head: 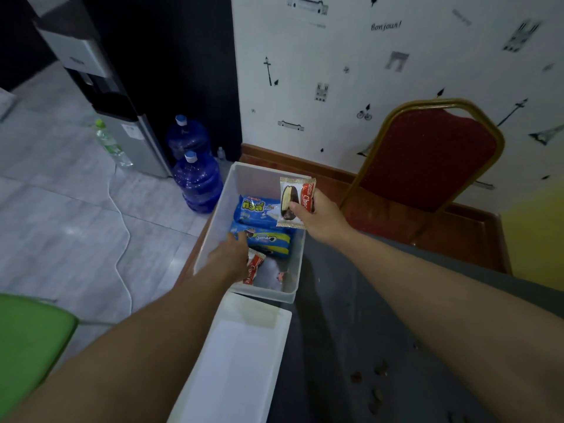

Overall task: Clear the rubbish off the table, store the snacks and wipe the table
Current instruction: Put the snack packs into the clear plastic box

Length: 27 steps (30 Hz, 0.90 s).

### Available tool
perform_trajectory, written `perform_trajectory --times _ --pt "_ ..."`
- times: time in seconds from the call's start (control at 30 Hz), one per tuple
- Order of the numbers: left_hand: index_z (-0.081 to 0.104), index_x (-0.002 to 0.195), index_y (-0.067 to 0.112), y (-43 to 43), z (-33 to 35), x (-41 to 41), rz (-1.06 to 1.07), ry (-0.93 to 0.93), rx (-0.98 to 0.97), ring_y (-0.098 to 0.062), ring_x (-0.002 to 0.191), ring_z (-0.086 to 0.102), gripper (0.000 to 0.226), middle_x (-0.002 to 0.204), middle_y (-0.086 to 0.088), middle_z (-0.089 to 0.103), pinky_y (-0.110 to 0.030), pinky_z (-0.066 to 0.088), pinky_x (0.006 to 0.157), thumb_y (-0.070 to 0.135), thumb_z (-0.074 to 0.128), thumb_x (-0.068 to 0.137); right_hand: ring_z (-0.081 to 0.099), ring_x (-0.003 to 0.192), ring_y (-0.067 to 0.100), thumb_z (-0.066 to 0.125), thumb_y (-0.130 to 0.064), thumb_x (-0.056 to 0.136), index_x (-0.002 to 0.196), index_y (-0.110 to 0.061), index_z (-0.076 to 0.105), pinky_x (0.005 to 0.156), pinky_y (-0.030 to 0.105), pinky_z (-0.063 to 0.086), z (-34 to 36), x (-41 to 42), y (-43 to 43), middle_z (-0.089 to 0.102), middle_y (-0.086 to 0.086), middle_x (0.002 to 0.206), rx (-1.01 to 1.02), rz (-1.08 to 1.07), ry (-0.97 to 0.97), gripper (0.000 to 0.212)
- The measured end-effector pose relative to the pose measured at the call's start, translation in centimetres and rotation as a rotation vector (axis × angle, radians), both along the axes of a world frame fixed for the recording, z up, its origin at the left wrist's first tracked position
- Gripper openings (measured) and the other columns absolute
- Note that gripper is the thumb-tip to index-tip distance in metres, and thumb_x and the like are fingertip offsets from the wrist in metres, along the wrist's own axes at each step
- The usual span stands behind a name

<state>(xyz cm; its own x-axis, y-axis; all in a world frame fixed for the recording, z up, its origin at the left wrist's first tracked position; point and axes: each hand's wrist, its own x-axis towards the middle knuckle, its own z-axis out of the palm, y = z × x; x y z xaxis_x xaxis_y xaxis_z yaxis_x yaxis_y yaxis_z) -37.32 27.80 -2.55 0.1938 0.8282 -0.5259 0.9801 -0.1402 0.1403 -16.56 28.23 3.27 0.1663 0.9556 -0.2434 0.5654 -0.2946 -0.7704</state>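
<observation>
Right hand (pixel 320 221): my thumb and fingers are clamped on a white-and-red chocolate pie packet (pixel 294 203), held above the open white plastic bin (pixel 213 215) on the dark grey table (pixel 351 331). Left hand (pixel 229 257): inside the bin, over a second red-and-white packet (pixel 254 267); I cannot tell the grip. Two blue biscuit packs (pixel 259 215) lie in the bin.

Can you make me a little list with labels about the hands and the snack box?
Right side: right hand holds a pie packet above the white box
Left side: left hand is inside the box, on a red packet; its grip is hidden
Already in box: two blue packs
Lid: off, the lid lies on the table nearer the person
Mess: crumbs on the table
</observation>
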Motion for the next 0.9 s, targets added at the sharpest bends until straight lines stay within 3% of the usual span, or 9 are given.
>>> perform_trajectory --times 0.1,0.2,0.27,0.33,0.4,0.53,0.6,0.77,0.9 --pt "0.034 0.135 0.007 -0.2 0.3 0.5 -0.027 0.070 0.072 -0.029 0.115 0.057 0.059 0.133 -0.015 0.042 -0.040 0.052 0.095 0.012 0.068 0.087 0.066 0.101 0.014 0.064 -0.037 0.097 0.126 -0.019 0.057 0.091 0.038 0.055 0.0 0.0 0.0 0.070 -0.004 0.115 0.007 0.003 -0.001 0.035" --pt "0.035 0.135 0.007 -0.2 0.6 0.7 -0.148 0.156 0.183 -0.026 0.116 0.053 0.058 0.132 -0.014 0.041 -0.037 0.052 0.094 0.021 0.067 0.089 0.066 0.102 0.013 0.063 -0.036 0.098 0.127 -0.017 0.056 0.087 0.034 0.055 0.2 0.0 0.0 0.069 -0.002 0.117 0.002 0.021 -0.009 0.035" --pt "0.040 0.136 0.013 0.3 0.5 0.5 -0.279 0.098 0.215 -0.026 0.118 0.052 0.056 0.133 -0.011 0.045 -0.038 0.050 0.095 0.020 0.068 0.088 0.065 0.101 0.013 0.062 -0.036 0.098 0.127 -0.017 0.056 0.086 0.032 0.055 0.4 -0.1 -0.1 0.069 -0.002 0.117 0.003 0.029 -0.017 0.035" --pt "0.051 0.132 0.020 0.8 0.3 0.1 -0.431 0.011 0.113 -0.025 0.120 0.050 0.047 0.134 -0.007 0.048 -0.039 0.049 0.098 0.022 0.068 0.089 0.066 0.101 0.014 0.063 -0.037 0.098 0.127 -0.017 0.056 0.087 0.035 0.055 0.5 -0.1 -0.1 0.069 -0.002 0.116 0.009 0.025 -0.026 0.035" --pt "0.058 0.130 0.021 0.9 0.3 -0.1 -0.501 0.061 -0.035 -0.025 0.122 0.051 0.037 0.133 -0.007 0.051 -0.039 0.047 0.101 0.024 0.062 0.093 0.065 0.100 0.014 0.062 -0.035 0.098 0.128 -0.016 0.056 0.084 0.031 0.052 0.7 -0.3 -0.2 0.068 -0.003 0.115 0.006 0.026 -0.034 0.035" --pt "0.048 0.140 0.018 1.0 0.2 -0.2 -0.460 0.133 -0.153 -0.024 0.126 0.051 0.039 0.139 -0.007 0.053 -0.037 0.041 0.103 0.026 0.045 0.101 0.063 0.099 0.012 0.061 -0.034 0.100 0.130 -0.016 0.054 0.083 0.030 0.050 1.1 -0.5 -0.5 0.068 -0.001 0.119 0.000 0.035 -0.024 0.036" --pt "0.047 0.140 0.021 0.9 0.5 -0.2 -0.419 0.152 -0.154 -0.023 0.124 0.052 0.041 0.138 -0.004 0.054 -0.037 0.043 0.100 0.030 0.050 0.100 0.061 0.099 0.012 0.061 -0.032 0.100 0.131 -0.015 0.054 0.082 0.028 0.048 1.2 -0.6 -0.6 0.067 0.000 0.120 -0.009 0.042 -0.018 0.036" --pt "0.062 0.118 0.020 0.5 1.7 -0.5 -0.378 0.167 0.146 -0.020 0.104 0.062 0.026 0.115 -0.002 0.066 -0.036 0.051 0.091 0.026 0.059 0.093 0.062 0.103 0.015 0.060 -0.032 0.100 0.132 -0.015 0.054 0.082 0.028 0.046 1.4 -0.7 -0.6 0.067 0.002 0.124 -0.029 0.055 -0.049 0.037" --pt "0.060 0.120 0.018 1.2 3.3 -1.6 -0.486 0.096 0.492 -0.023 0.115 0.053 0.034 0.120 -0.006 0.063 -0.043 0.037 0.110 0.033 0.061 0.090 0.064 0.109 0.020 0.059 -0.035 0.101 0.131 -0.014 0.056 0.085 0.031 0.049 1.6 -1.2 -0.7 0.067 0.002 0.121 -0.047 0.048 -0.084 0.037"
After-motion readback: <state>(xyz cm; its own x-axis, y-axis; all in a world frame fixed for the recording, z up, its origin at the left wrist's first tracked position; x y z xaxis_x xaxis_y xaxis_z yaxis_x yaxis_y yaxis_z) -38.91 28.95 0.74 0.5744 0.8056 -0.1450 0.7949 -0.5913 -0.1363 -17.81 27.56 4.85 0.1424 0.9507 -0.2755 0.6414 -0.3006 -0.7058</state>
